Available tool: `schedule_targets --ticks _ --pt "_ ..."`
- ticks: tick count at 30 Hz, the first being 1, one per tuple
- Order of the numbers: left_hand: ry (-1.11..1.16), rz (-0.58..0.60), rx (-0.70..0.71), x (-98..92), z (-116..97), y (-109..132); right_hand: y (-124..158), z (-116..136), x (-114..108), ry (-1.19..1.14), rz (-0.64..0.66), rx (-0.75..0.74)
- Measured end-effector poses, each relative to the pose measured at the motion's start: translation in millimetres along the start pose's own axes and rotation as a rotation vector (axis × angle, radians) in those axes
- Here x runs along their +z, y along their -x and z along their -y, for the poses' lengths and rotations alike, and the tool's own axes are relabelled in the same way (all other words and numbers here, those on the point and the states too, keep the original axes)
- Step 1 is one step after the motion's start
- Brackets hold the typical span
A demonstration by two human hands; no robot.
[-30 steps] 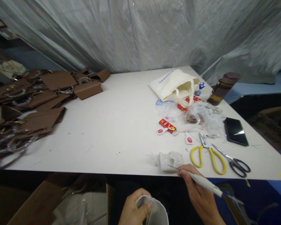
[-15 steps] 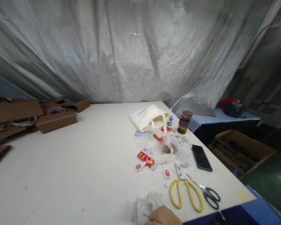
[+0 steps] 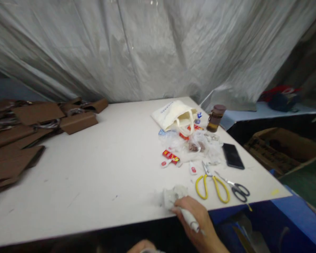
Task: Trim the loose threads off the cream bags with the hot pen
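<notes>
My right hand [image 3: 196, 214] is at the near table edge, fingers closed round a white tube [image 3: 190, 219] whose end sticks out toward me. Under its fingertips lies a crumpled greyish-white wad [image 3: 173, 196], perhaps cloth or paper; a dark smudge marks the table beside it. Only part of my left hand [image 3: 142, 245] shows at the bottom edge, curled by a pale rounded object [image 3: 149, 250] I cannot make out. To the right of the wad lie yellow-handled scissors [image 3: 212, 184] and black-handled scissors [image 3: 238, 189].
Small white bottles with red labels [image 3: 192, 168] and a red box [image 3: 171, 156] lie beyond. Further back are plastic bags [image 3: 197, 146], a cream tote bag [image 3: 171, 114], a brown drink bottle [image 3: 216, 117] and a phone [image 3: 233, 156]. Brown paper bags [image 3: 79, 123] are piled left.
My view has tilted down, so the table's front edge and part of my left hand now show. More of my right hand and the white tube is visible, still at the wad.
</notes>
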State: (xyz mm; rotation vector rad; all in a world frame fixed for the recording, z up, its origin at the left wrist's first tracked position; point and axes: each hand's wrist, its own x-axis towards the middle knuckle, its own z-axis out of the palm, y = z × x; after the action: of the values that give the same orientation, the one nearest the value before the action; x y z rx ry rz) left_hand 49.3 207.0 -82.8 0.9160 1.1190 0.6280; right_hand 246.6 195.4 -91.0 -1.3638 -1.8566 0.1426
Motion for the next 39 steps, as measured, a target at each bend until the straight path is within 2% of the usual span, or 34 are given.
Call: schedule_targets --ticks 2,4,7,10,13,19,39 --pt "0.07 -0.086 -0.086 -16.6 19 32 7 3 -7 -0.136 0.012 0.087" --pt "0.166 -0.129 -0.152 -25.3 30 53 15 6 -12 -0.305 0.01 0.224" --pt "0.276 -0.119 -0.198 -30.1 39 58 27 17 -16 -0.612 0.095 0.465" --pt "0.308 -0.101 -0.19 -32.3 44 52 35 31 -17 -0.831 0.229 0.573" --pt "0.32 -0.071 -0.192 -33.6 45 50 37 40 -13 -0.913 0.31 0.583" --pt "0.343 -0.062 -0.209 -33.0 42 51 38 40 -7 -0.923 0.388 0.574" --pt "0.408 -0.059 -0.203 -28.1 45 53 35 41 2 -0.938 0.396 0.583"
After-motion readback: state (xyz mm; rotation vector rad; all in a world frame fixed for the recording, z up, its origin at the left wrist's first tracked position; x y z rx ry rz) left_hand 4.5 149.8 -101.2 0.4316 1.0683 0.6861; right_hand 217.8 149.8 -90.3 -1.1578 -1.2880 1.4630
